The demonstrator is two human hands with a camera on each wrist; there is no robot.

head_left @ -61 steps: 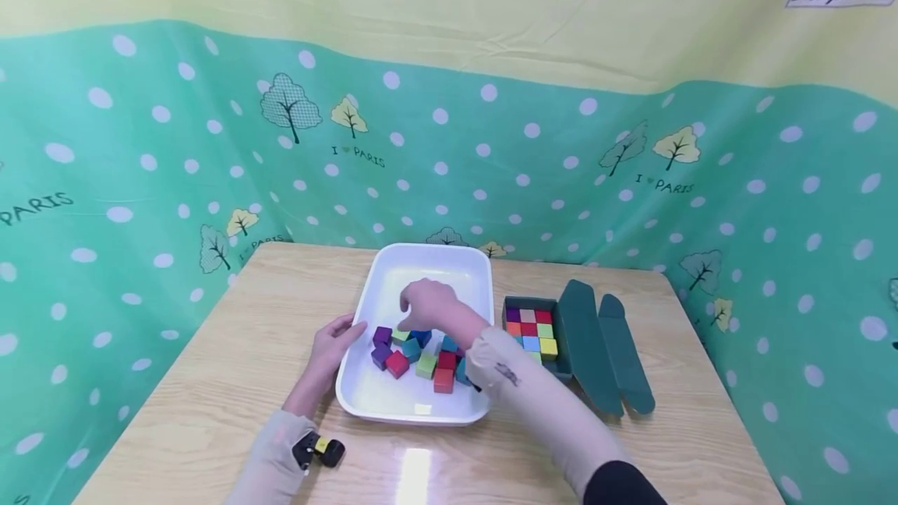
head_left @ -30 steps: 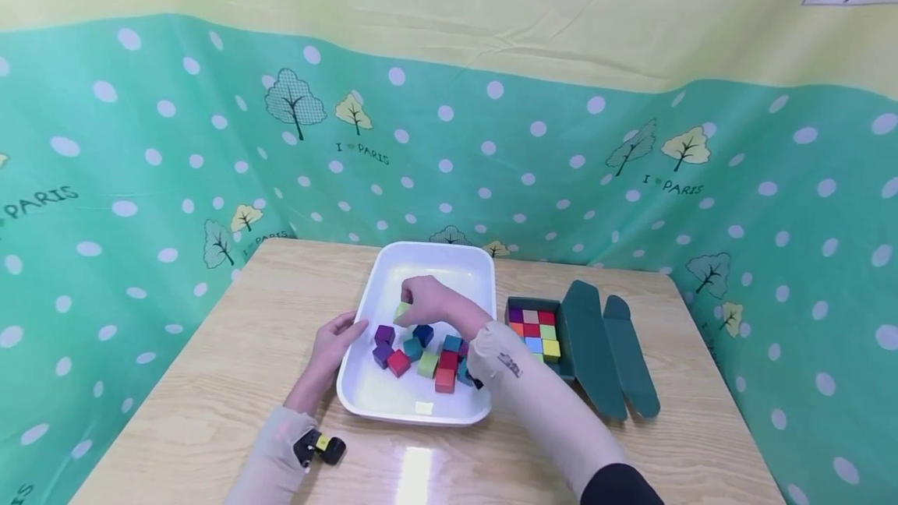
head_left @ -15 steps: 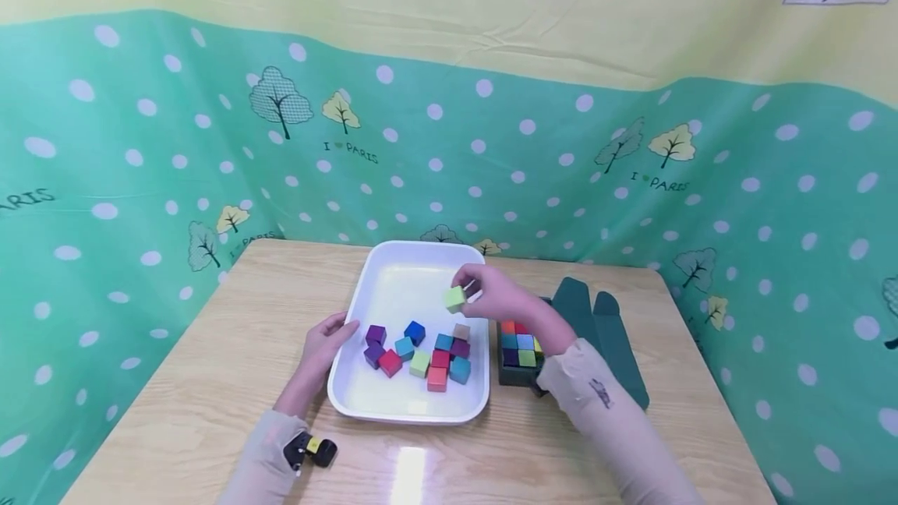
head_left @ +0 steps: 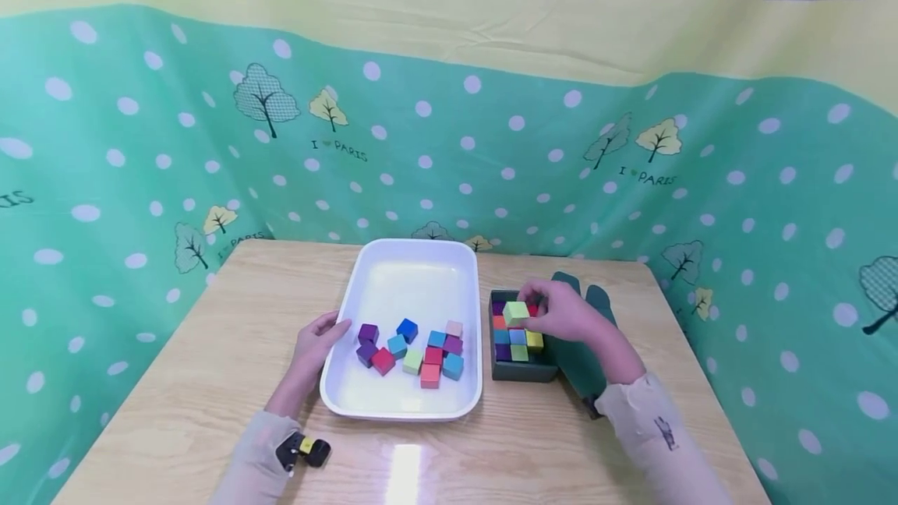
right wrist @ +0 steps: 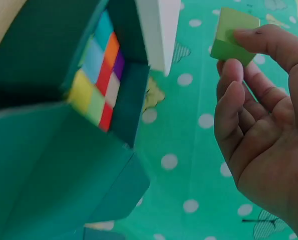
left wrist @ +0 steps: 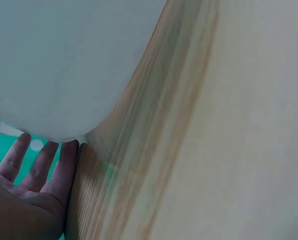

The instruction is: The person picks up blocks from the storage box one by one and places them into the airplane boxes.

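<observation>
A light green cube (head_left: 515,314) is pinched between the thumb and fingers of my right hand (head_left: 561,312), above the dark green box (head_left: 522,372). In the right wrist view, the thumb lies across one face of the green cube (right wrist: 234,37). The box holds rows of coloured cubes, partly hidden by the hand in the head view. My left hand (head_left: 313,345) is at the left rim of the white tray (head_left: 400,405), thumb over the rim. In the left wrist view, its extended fingers (left wrist: 36,170) meet the tray's edge.
Several loose cubes in red, blue, purple, pink and green lie in the tray's near half, among them a red cube (head_left: 383,361). The box's lid (head_left: 578,365) hangs open to its right. A patterned curtain (head_left: 449,154) stands behind the wooden table (head_left: 168,396).
My right hand picked the light green cube out of the tray and carried it right, over the box. The left hand stayed at the tray's rim.
</observation>
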